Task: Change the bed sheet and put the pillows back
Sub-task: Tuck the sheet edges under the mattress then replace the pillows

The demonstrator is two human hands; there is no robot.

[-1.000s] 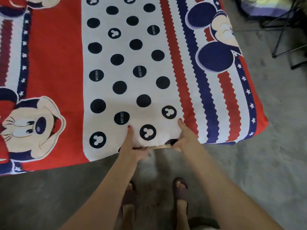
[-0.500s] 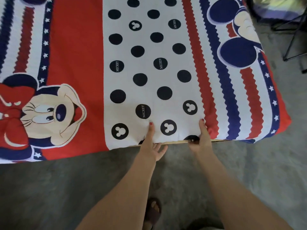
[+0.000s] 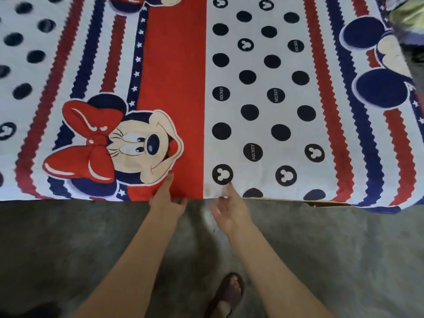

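Observation:
The bed sheet (image 3: pixel 263 115), red, white and navy with black dots and cartoon mouse prints, lies spread flat over the bed and fills the upper half of the view. My left hand (image 3: pixel 166 198) is at its near edge on the red band, thumb on top and fingers curled under the hem. My right hand (image 3: pixel 229 210) hangs just below the edge at the white dotted band, blurred, fingers apart, one fingertip touching the hem. No pillow is in view.
Grey concrete floor (image 3: pixel 332 249) runs along the near side of the bed. My sandalled foot (image 3: pixel 227 292) stands below my right arm. A strip of the bed base (image 3: pixel 321 203) shows under the hem at right. A blurred yellow-green object (image 3: pixel 408 19) sits at top right.
I have stepped left along the bed; both hands slid left along the hem. My left hand went from the dotted band to the red band, and my right hand let go and spread its fingers.

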